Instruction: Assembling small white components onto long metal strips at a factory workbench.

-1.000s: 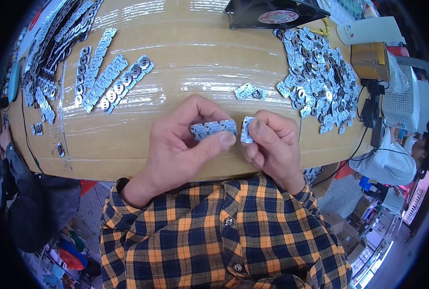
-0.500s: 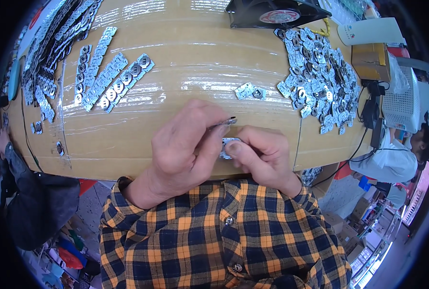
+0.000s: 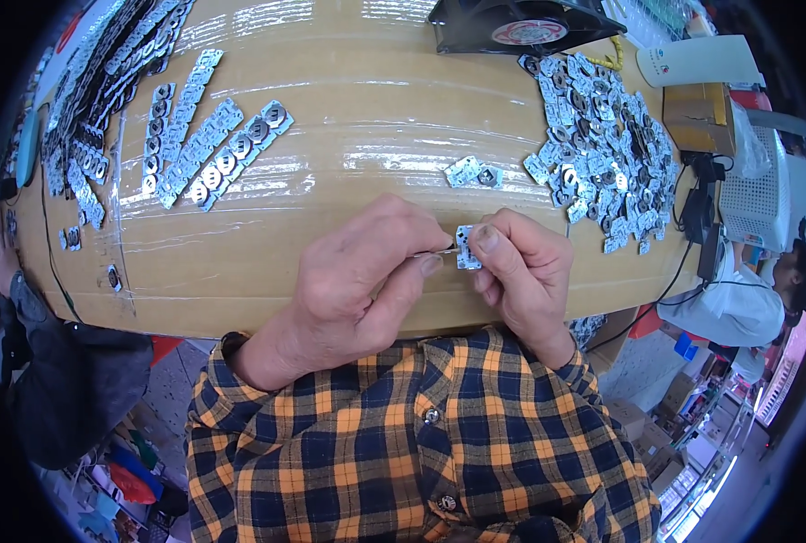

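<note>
Moved up and right with a small board point(image 3: 464, 248) pinched in the right hand point(image 3: 526, 262), beside a thin strip point(image 3: 440, 252) pinched in the left hand point(image 3: 350, 279), above the front edge of the table point(image 3: 186, 319): keep both pinches steady.

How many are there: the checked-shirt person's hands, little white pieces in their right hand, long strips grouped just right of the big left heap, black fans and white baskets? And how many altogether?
Left hand and right hand: 2
Little white piece in the right hand: 1
Long strips: 4
Black fan: 1
White basket: 1
Total: 9
</note>
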Demonstrator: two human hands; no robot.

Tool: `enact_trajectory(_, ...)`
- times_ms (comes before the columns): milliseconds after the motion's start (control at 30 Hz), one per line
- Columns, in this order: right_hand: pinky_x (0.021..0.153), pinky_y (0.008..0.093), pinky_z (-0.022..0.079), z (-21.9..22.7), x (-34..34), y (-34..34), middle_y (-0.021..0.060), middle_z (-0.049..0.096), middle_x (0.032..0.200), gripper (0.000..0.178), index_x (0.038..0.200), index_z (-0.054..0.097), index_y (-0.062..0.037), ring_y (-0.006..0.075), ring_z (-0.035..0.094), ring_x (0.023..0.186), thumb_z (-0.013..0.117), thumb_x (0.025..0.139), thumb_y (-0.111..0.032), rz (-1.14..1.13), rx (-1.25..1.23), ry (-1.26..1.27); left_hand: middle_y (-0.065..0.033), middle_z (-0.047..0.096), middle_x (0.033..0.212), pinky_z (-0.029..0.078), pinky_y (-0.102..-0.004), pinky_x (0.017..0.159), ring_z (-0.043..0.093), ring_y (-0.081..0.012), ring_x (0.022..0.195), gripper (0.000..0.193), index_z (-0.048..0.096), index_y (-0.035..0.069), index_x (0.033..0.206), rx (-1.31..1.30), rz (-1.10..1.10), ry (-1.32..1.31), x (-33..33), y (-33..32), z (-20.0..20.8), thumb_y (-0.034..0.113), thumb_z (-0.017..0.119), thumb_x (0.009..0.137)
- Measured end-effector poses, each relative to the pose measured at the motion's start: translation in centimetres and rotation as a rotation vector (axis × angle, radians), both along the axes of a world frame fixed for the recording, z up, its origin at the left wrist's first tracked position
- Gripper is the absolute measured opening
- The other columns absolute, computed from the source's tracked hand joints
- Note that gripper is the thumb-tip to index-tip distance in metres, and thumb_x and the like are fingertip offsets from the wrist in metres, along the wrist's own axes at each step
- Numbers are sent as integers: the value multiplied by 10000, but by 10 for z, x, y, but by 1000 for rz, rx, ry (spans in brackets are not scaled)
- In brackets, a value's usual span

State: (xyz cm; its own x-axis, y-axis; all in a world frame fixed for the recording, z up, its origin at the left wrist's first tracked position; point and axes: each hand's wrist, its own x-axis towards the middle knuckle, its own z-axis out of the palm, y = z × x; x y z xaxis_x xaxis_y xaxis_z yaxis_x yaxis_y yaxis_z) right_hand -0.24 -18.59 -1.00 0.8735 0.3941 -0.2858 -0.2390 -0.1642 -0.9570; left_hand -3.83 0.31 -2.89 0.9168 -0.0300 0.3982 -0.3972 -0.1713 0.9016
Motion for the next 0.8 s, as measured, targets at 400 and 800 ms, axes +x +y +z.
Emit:
enact_trajectory(400, 479, 353, 383, -2, 17, -12, 114, 492, 633, 171, 740, 531, -3, 267, 477, 491, 623, 884, 9, -54, -687, -953, -80, 642, 923, 488, -181, 589, 630, -91, 774, 195, 602, -64, 1116, -420, 4, 503, -7, -4, 2, 4, 576, 935)
enact_trajectory(800, 454, 230, 380, 4, 9, -2, 38, 576, 654, 255, 789, 612, 17, 93, 517, 477, 532, 981, -131, 230, -134, -537, -77, 668, 887, 481, -164, 559, 625, -63, 715, 193, 612, -54, 1102, -482, -168, 569, -7, 6, 2, 5, 618, 918)
